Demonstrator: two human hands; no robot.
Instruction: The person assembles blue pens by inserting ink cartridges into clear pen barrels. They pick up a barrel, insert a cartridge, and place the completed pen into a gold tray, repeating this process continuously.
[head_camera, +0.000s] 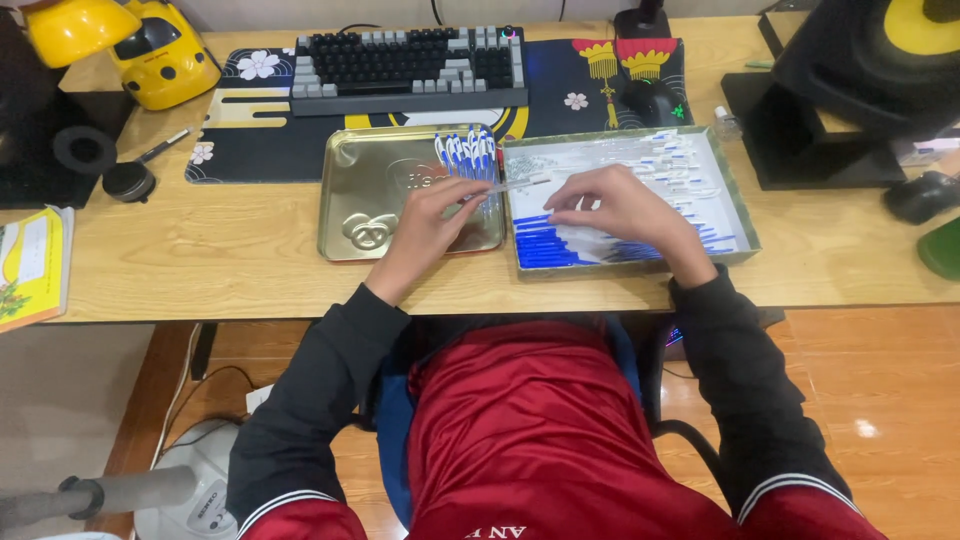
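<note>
My left hand (428, 222) and my right hand (622, 210) together hold one clear pen barrel (515, 185) between them, over the gap between two trays. The left hand is above the gold metal tray (350, 200), which holds a row of assembled blue-capped pens (466, 153) at its far right. The right hand hovers over the box tray (738, 205), which holds several loose blue pen parts (545, 240) and clear barrels.
A keyboard (410, 68) lies on a patterned desk mat behind the trays, with a black mouse (650, 100) to its right. Yellow toy car (165, 62) at far left, a yellow book (35, 265) at the left edge, black speaker (850, 80) at right.
</note>
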